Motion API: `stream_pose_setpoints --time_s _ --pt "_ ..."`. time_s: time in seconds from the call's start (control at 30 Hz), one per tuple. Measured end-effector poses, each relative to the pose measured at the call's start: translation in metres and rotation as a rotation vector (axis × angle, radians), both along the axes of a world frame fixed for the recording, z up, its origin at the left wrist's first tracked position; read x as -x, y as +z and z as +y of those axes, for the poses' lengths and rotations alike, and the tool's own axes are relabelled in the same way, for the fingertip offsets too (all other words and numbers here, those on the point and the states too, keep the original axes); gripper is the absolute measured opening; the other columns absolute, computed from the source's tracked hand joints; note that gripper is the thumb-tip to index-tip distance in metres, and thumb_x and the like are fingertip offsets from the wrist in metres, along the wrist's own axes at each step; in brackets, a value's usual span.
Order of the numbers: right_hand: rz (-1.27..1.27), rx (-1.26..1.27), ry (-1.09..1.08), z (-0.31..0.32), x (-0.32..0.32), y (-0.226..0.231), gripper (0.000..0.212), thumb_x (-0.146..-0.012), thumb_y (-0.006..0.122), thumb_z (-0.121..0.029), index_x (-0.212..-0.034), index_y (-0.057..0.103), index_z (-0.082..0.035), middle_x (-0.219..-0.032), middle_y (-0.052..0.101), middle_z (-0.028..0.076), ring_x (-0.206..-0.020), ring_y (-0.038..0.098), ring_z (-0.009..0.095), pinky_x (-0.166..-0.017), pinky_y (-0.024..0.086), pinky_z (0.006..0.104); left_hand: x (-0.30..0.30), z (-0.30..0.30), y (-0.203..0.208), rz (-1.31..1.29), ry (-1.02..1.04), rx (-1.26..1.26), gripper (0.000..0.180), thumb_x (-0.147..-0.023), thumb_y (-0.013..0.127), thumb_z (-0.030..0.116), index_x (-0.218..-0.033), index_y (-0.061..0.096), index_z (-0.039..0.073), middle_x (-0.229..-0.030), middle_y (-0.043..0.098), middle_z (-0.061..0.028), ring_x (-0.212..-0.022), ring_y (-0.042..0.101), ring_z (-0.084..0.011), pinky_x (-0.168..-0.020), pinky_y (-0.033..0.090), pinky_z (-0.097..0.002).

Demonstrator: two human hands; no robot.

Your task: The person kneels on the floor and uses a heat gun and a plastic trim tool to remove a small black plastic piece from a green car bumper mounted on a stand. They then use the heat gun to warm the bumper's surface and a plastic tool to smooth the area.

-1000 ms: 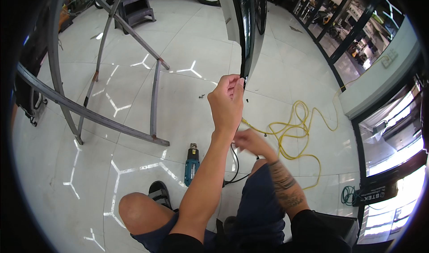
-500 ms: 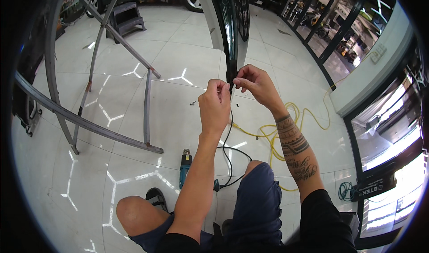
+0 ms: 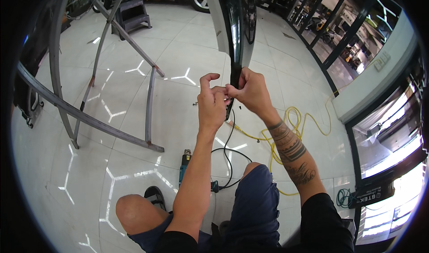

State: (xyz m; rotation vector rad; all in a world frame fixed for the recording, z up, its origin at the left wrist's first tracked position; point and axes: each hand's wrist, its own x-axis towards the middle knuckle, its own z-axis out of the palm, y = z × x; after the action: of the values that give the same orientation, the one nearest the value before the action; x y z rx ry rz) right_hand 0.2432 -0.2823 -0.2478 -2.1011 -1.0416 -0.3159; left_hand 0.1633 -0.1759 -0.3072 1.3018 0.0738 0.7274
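Observation:
A long, glossy black panel [image 3: 235, 34], apparently a vehicle body part, stands on edge and tapers down between my hands. My right hand [image 3: 251, 91] is closed round its right side near the lower end, the thumb reaching across to the left fingers. At the left edge of the same end, my left hand [image 3: 212, 102] has its index finger raised and bent; the other fingers and thumb are closed together. Whatever is pinched there is too small or hidden to make out. Below, by my left forearm, a teal heat gun [image 3: 184, 167] rests on the floor.
A grey metal frame stand [image 3: 107, 123] rises at left, with a dark step stool [image 3: 132, 18] behind it. A yellow cord [image 3: 272, 141] coils across the tiles at right. A black cable [image 3: 231, 159] loops near my knee. Glass doors [image 3: 333, 34] line the far right.
My right hand has moved down and closed round the panel's side, its thumb now meeting the left fingers. My left hand has dropped slightly and lifted its index finger. The view has shifted a little.

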Motion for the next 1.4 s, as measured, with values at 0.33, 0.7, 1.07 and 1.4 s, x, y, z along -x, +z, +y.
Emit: stream_pose_setpoints --time_s 0.33,0.7,1.07,1.4 --pt "0.500 -0.111 0.211 -0.012 -0.015 0.005 0.029 -0.081 0.076 -0.009 -0.069 0.050 -0.003 -0.064 0.061 0.005 -0.059 0.062 0.011 -0.053 0.052 0.0243 0.001 0.005 0.000 0.015 -0.078 0.103 0.052 -0.084 0.037 -0.002 -0.135 0.032 0.003 -0.093 0.068 -0.0168 -0.086 0.067 -0.0182 -0.074 0.057 -0.0289" --pt "0.321 -0.032 -0.011 0.013 0.009 0.026 0.037 -0.070 0.082 -0.018 -0.056 0.053 0.000 -0.051 0.057 0.008 -0.046 0.061 0.012 -0.041 0.047 0.0249 -0.003 0.004 -0.008 -0.040 0.034 0.034 0.051 -0.082 0.050 -0.002 -0.130 0.035 0.001 -0.082 0.069 -0.0165 -0.074 0.067 -0.0177 -0.071 0.053 -0.0293" --pt "0.250 -0.022 -0.083 0.025 0.014 0.082 0.027 -0.068 0.075 -0.013 -0.058 0.055 0.003 -0.050 0.058 0.010 -0.043 0.062 0.016 -0.041 0.049 0.0256 0.009 -0.011 0.010 0.046 0.017 0.012 0.072 -0.076 0.078 0.001 -0.133 0.034 0.002 -0.078 0.065 -0.0092 -0.074 0.066 -0.0137 -0.071 0.051 -0.0255" --pt "-0.590 -0.028 -0.229 0.040 0.018 0.055 0.027 -0.065 0.065 -0.004 -0.087 0.049 0.001 -0.059 0.053 0.013 -0.047 0.055 0.035 -0.044 0.044 0.0400 0.003 -0.018 0.006 -0.001 0.083 -0.007 0.069 -0.074 0.077 0.001 -0.131 0.038 0.003 -0.075 0.063 -0.0081 -0.068 0.064 -0.0122 -0.068 0.051 -0.0243"
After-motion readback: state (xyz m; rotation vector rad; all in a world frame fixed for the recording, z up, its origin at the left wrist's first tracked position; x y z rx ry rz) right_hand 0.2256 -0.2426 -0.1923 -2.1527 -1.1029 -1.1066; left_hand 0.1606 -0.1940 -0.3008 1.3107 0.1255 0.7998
